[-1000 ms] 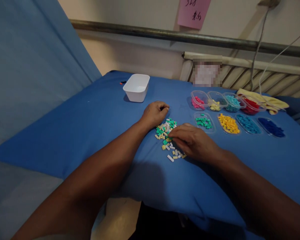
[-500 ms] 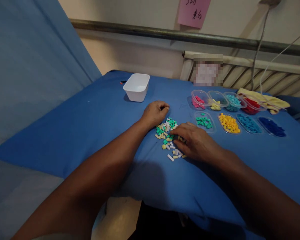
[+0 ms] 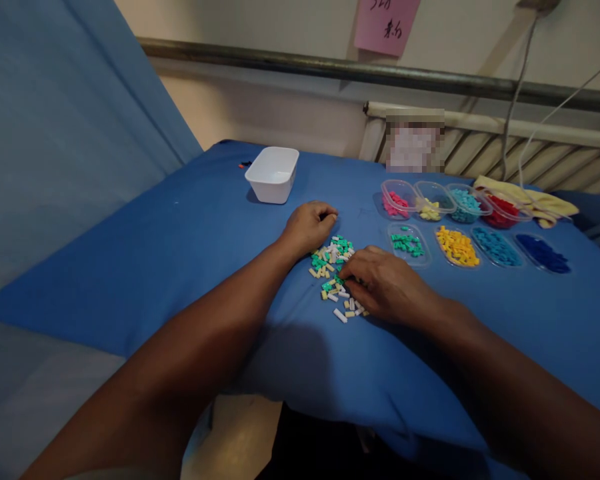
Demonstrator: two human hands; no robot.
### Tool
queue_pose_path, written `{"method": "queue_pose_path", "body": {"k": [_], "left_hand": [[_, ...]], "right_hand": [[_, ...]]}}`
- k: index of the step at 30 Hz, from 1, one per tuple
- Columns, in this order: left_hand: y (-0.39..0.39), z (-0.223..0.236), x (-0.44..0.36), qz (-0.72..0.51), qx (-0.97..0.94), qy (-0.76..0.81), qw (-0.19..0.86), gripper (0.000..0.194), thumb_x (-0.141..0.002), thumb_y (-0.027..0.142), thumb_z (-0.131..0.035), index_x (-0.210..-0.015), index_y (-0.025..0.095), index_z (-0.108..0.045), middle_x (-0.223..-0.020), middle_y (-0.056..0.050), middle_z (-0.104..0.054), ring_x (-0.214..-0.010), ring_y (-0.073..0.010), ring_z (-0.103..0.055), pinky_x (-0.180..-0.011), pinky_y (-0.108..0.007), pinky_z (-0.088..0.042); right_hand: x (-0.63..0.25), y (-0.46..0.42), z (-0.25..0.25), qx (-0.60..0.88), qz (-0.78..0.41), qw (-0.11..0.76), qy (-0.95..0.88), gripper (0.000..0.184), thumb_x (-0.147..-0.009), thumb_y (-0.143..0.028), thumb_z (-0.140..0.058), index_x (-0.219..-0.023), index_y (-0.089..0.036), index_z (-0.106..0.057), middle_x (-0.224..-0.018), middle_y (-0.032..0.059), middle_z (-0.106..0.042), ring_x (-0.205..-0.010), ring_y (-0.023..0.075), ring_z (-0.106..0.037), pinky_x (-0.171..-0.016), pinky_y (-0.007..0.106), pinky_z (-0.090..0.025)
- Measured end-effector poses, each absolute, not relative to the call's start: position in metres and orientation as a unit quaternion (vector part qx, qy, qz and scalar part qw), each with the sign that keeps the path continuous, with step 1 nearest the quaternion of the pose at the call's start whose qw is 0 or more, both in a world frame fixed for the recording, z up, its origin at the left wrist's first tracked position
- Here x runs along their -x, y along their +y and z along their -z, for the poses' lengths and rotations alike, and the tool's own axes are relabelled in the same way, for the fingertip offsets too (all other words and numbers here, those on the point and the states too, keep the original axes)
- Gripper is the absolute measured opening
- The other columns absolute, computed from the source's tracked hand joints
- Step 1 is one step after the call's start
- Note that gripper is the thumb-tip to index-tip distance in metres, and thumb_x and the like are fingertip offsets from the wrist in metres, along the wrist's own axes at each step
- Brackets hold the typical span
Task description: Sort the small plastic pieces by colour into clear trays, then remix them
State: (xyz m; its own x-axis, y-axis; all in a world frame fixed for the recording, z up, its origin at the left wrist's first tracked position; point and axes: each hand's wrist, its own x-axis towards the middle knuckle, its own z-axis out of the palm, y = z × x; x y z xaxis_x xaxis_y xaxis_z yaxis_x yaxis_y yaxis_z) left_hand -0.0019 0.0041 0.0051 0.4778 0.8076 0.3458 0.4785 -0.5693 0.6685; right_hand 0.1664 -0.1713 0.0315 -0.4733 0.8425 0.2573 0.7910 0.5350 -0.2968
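Works over a blue cloth point(image 3: 180, 233) at a loose pile of small green, cream and white pieces point(image 3: 330, 257), lying spread on the cloth. Reaches into the right edge of the pile with the right hand point(image 3: 390, 283), with thumb and fingertips drawn narrow; impossible to tell from this angle about anything pinched there. Rests the left hand point(image 3: 307, 227) just beyond the pile and to its left, with fingers loosely curled, and hides the palm too well for any certainty about a grip. Could bring up two colors at once, owing to the tight jumble at the fingertips. Could scatter the outliers, among them a long white piece point(image 3: 341, 316) at the near edge, through too broad a sweep. Could drag strays along the cloth under the right palm, unseen from above. Could nudge the clear tray point(image 3: 428, 260) of green bits point(image 3: 409, 245), near the right knuckles, by swinging wide, and spill some. Stays well apart from the white tub point(image 3: 271, 191), farther back on the left.
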Motion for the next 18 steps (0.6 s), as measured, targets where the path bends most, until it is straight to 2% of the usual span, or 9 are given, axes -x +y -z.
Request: {"method": "queue_pose_path", "body": {"k": [6, 11, 15, 18], "left_hand": [[0.0038, -0.0053, 0.0021, -0.329, -0.825, 0.388, 0.246, 0.023, -0.097, 0.02, -0.064, -0.107, 0.021, -0.084, -0.117, -0.006, -0.083, -0.113, -0.0228, -0.076, -0.107, -0.037, -0.058], [0.0055, -0.003, 0.0018, -0.33, -0.825, 0.386, 0.249, 0.022, -0.097, 0.021, -0.064, -0.107, 0.02, -0.084, -0.116, -0.006, -0.083, -0.113, -0.023, -0.076, -0.106, -0.038, -0.057], [0.0062, -0.0022, 0.0019, -0.335, -0.823, 0.385, 0.25, 0.023, -0.096, 0.022, -0.064, -0.106, 0.019, -0.084, -0.115, -0.007, -0.083, -0.112, -0.0234, -0.076, -0.105, -0.038, -0.057], [0.0065, -0.0019, 0.0026, -0.34, -0.82, 0.387, 0.25, 0.022, -0.096, 0.023, -0.065, -0.106, 0.02, -0.084, -0.115, -0.006, -0.083, -0.112, -0.0232, -0.076, -0.105, -0.037, -0.057]], "right_hand": [[-0.1661, -0.1719, -0.0292, 0.458, -0.057, 0.17, -0.871, 0.024, -0.105, -0.02, -0.065, -0.126, -0.02, -0.077, -0.11, 0.0107, -0.078, -0.103, 0.0271, -0.066, -0.093, 0.041, -0.05], [-0.168, -0.1696, -0.0243, 0.453, -0.037, 0.165, -0.875, 0.017, -0.109, -0.023, -0.063, -0.113, -0.022, -0.079, -0.101, 0.0081, -0.078, -0.097, 0.0256, -0.065, -0.089, 0.04, -0.048], [-0.1667, -0.1703, -0.0248, 0.451, -0.025, 0.17, -0.876, 0.018, -0.11, -0.023, -0.061, -0.102, -0.02, -0.077, -0.093, 0.0072, -0.076, -0.091, 0.0242, -0.063, -0.086, 0.038, -0.047], [-0.1649, -0.1721, -0.0283, 0.448, -0.027, 0.188, -0.874, 0.018, -0.11, -0.023, -0.06, -0.102, -0.02, -0.076, -0.093, 0.0067, -0.076, -0.088, 0.0234, -0.064, -0.085, 0.037, -0.048]]}}
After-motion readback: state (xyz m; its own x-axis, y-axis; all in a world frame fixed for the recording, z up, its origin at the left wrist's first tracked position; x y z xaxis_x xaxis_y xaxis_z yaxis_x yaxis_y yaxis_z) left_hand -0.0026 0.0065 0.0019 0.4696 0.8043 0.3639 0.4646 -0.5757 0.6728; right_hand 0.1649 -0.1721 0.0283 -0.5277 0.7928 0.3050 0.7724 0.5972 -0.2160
